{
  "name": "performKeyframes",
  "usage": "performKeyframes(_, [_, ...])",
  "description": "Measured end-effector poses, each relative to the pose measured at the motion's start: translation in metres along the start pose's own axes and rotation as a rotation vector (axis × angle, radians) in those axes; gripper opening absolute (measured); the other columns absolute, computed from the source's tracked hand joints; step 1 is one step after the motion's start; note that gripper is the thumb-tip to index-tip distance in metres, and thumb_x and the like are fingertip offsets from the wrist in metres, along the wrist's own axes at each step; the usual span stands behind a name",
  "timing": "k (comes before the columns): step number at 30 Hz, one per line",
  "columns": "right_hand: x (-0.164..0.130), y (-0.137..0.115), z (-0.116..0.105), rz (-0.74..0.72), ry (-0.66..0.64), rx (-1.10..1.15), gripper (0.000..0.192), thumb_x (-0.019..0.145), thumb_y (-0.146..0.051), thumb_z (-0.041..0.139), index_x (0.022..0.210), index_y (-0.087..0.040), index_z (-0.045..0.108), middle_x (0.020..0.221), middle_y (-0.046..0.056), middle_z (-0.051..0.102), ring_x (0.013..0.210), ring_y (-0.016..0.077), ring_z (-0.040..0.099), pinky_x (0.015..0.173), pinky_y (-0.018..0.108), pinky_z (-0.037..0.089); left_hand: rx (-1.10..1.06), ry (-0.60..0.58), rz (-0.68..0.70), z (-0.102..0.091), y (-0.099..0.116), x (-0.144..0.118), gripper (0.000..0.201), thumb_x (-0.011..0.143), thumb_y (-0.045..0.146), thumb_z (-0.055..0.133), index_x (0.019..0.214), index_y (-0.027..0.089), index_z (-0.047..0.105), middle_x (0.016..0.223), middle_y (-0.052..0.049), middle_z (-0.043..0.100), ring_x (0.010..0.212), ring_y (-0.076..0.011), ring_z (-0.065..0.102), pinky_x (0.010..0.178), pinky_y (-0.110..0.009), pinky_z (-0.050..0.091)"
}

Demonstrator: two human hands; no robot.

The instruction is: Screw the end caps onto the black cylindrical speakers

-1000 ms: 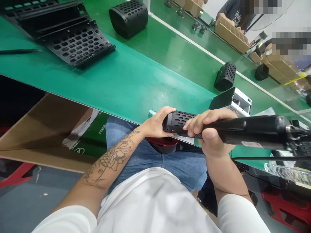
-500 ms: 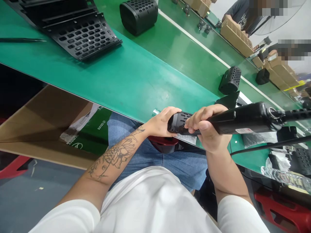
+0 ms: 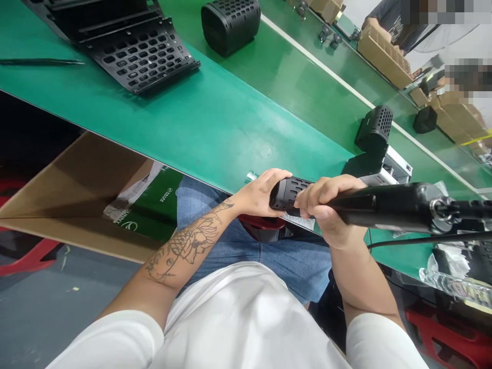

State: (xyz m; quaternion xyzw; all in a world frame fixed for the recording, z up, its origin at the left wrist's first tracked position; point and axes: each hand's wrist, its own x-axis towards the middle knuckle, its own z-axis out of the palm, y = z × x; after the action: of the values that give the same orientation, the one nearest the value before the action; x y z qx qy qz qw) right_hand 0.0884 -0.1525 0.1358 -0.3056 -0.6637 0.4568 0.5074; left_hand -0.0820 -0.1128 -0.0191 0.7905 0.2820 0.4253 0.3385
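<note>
Head cam: left fingers [image 3: 277, 176] clamp the slotted black housing [image 3: 295, 188] over the counter's front edge [image 3: 209, 182], right fingers [image 3: 312, 196] wrap the electric screwdriver [image 3: 395, 205]; I'd brace the housing firmly, screwdriver dead straight.

A black speaker housing [image 3: 291, 192], pierced with rows of rounded slots, is held on its side at the near edge of the green table [image 3: 230, 123]; its right part is covered. A black electric screwdriver [image 3: 388, 206] is held almost horizontally, its front directed toward the housing. At its rear, a metal ring and a ribbed cable sleeve are seen; its tip is hidden.
</note>
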Motion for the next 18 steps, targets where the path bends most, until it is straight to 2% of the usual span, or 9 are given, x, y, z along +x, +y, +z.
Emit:
performKeyframes(5, [0.0,-0.008,0.004,-0.048,0.024,0.075,0.017,0.091,-0.029,0.085,0.096,-0.026,0.069,0.071,-0.005,0.069,0.056,0.0156,0.067,0.065,0.037,0.064,0.022,-0.002,0.028,-0.005,0.002,-0.002,0.102,0.076,0.039,0.093,0.159,0.028,0.035,0.155,-0.017,0.052,0.145,-0.0366,0.057,0.123,-0.055,0.052])
performKeyframes(8, [0.003,-0.029,-0.013,-0.18,0.119,0.117,0.021,0.093,-0.041,0.084,0.098,-0.026,0.07,0.066,-0.007,0.064,0.047,0.0136,0.061,0.055,0.034,0.062,0.034,-0.052,0.016,-0.012,0.004,-0.004,0.105,0.076,0.038,0.092,0.162,0.028,0.032,0.156,-0.017,0.051,0.146,-0.0366,0.057,0.124,-0.054,0.051])
performKeyframes(10, [0.003,-0.041,-0.041,-0.236,0.279,0.03,0.022,0.093,-0.043,0.083,0.095,-0.027,0.068,0.063,-0.008,0.062,0.045,0.0136,0.059,0.053,0.034,0.061,0.052,-0.1,-0.04,-0.017,0.006,-0.003,0.114,0.074,0.038,0.092,0.166,0.028,0.026,0.159,-0.018,0.05,0.147,-0.0371,0.057,0.126,-0.054,0.05])
performKeyframes(12, [0.002,-0.046,-0.081,-0.239,0.52,-0.159,0.021,0.091,-0.039,0.084,0.092,-0.026,0.067,0.062,-0.008,0.063,0.049,0.015,0.062,0.057,0.034,0.063,0.067,-0.136,-0.11,-0.021,0.008,-0.003,0.118,0.073,0.038,0.092,0.169,0.027,0.023,0.16,-0.017,0.052,0.147,-0.0367,0.058,0.127,-0.054,0.049])
performKeyframes(14, [-0.003,-0.041,-0.126,-0.223,0.803,-0.38,0.022,0.089,-0.035,0.083,0.087,-0.024,0.065,0.062,-0.007,0.063,0.052,0.0161,0.064,0.059,0.034,0.062,0.07,-0.144,-0.167,-0.023,0.009,-0.002,0.11,0.074,0.038,0.091,0.166,0.028,0.032,0.158,-0.014,0.055,0.145,-0.0351,0.061,0.126,-0.052,0.051])
performKeyframes(15, [-0.005,-0.035,-0.148,-0.2,0.902,-0.47,0.022,0.087,-0.035,0.083,0.086,-0.023,0.065,0.061,-0.006,0.063,0.051,0.0165,0.064,0.058,0.034,0.061,0.071,-0.132,-0.185,-0.024,0.009,-0.001,0.105,0.073,0.039,0.091,0.163,0.029,0.038,0.157,-0.012,0.058,0.142,-0.0346,0.063,0.125,-0.051,0.053])
performKeyframes(18, [-0.016,-0.013,-0.194,-0.133,1.052,-0.587,0.028,0.083,-0.041,0.085,0.085,-0.022,0.064,0.062,-0.004,0.066,0.052,0.018,0.066,0.058,0.034,0.06,0.095,-0.05,-0.231,-0.026,0.002,0.004,0.1,0.066,0.044,0.095,0.154,0.032,0.049,0.15,-0.009,0.065,0.134,-0.0358,0.069,0.12,-0.053,0.057])
